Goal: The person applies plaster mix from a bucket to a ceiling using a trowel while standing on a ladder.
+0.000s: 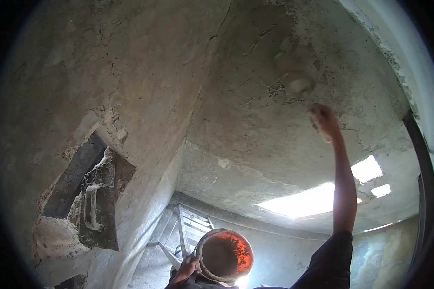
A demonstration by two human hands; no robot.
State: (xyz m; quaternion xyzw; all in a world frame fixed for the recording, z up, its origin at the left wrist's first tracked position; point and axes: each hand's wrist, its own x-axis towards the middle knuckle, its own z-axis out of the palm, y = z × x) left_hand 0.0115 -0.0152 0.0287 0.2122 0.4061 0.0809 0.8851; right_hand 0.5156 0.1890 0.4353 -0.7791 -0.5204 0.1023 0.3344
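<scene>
My left hand (190, 265) grips the rim of an orange bucket (244, 255), which is coated with grey residue and has grey mortar (220, 256) inside. Raised toward the rough plastered wall, my right hand (324, 121) has its fingers curled and is smeared by motion. Just beyond those fingers is a blurred, rounded grey shape (301, 85); whether it is a tool or a lump of mortar I cannot make out. Cracks and uneven patches mark the wall (255, 120) around it.
At left, a plastering float (99, 207) with a handle rests in a broken wall opening (65, 192). A metal ladder (183, 231) stands below, behind the bucket. Bright light patches (304, 200) fall on the wall near my right forearm. A dark vertical frame (414, 144) edges the right side.
</scene>
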